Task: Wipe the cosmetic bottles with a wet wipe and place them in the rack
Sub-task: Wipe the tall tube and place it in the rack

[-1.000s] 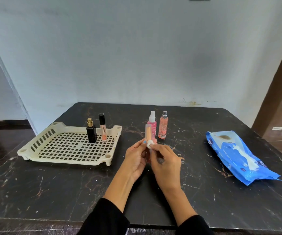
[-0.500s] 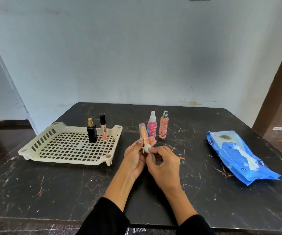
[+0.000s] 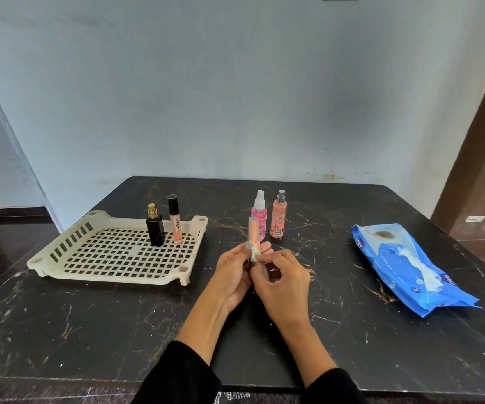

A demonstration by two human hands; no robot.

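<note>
peach tube [image 3: 254,234] with a clear cap stands nearly upright above the bench [image 3: 118,325], just right of the rack [image 3: 113,272], its lower part inside the left hand [image 3: 233,272], whose grip is closed around it. the right hand [image 3: 282,279] sits against the left one, its thumb and forefinger pinched on a small wad of white wet wipe [image 3: 255,254] that presses on the tube's lower body. inside the rack, near its far right corner, a black bottle [image 3: 155,231] with a gold top and a lip gloss tube [image 3: 174,219] with a black cap stand side by side, close together. just right of the rack's far right corner, on the bare bench, a pink spray bottle [image 3: 258,215] with a white nozzle stands partly behind the held tube, and an orange spray bottle [image 3: 278,215] with a silver nozzle stands just beside it. well right of the rack lies a blue wipes pack [image 3: 404,263], flat on the bench, with a white wipe trailing from its opening. black sleeves cover both forearms at the near edge
</note>
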